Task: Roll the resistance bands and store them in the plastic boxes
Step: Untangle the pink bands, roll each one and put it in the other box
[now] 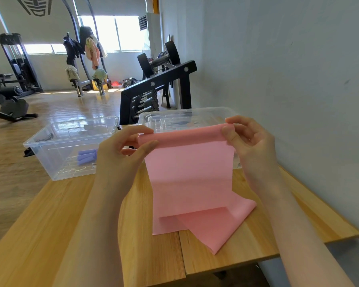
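**Pink band held up by its rolled top edge over the table**

A pink resistance band [187, 179] hangs between both hands above a wooden table [50, 224]. Its top edge is turned over into a narrow roll that runs left to right. The band's long axis runs from that roll down toward the near side, and its lower end lies folded on the tabletop, with one corner pointing to the near right.

The left hand [120, 150] pinches the left end of the roll, thumb on the near face and fingers curled over the top. The right hand [249, 139] pinches the right end in the same way, thumb in front and fingers bent behind the edge.

Just behind the band, on the far right of the table, stands a clear plastic box [184, 119], partly hidden by the band and the hands. A second clear plastic box [71, 148] stands to the left at the table's far left edge; inside it lies a rolled purple band [86, 157].

A grey wall [288, 69] borders the table on the right. Beyond the boxes stands a black dumbbell rack [158, 90] with dumbbells on it. Farther off, across the wooden floor, are weight machines and a frame hung with clothes, in front of bright windows.
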